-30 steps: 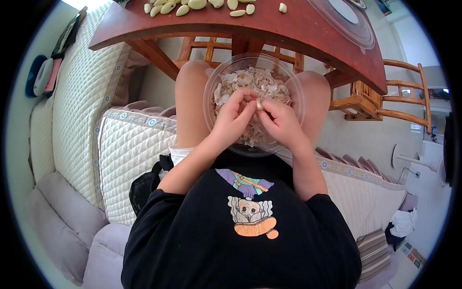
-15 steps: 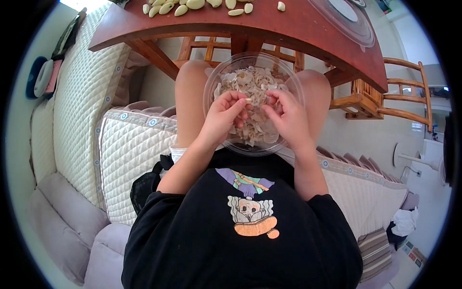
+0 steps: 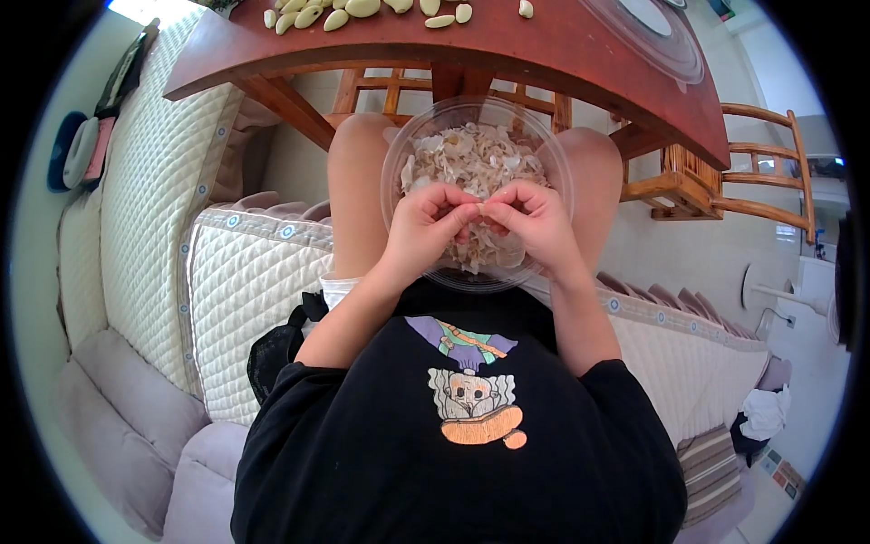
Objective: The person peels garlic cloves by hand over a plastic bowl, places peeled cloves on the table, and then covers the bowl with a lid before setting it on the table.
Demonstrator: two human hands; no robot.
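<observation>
My left hand and my right hand meet over a clear plastic bowl held between my knees. A small pale garlic clove is pinched between the thumbs and fingertips of both hands, mostly covered by them. Dry garlic skins fill much of the bowl below. Several peeled garlic cloves lie along the near side of the red-brown table.
The wooden table stands just beyond my knees, with a clear plastic lid at its right. A wooden chair is on the right. Quilted sofa covers lie on both sides of me.
My hands have come together, the right fingertips closing onto the clove that the left held apart before. The view has shifted slightly.
</observation>
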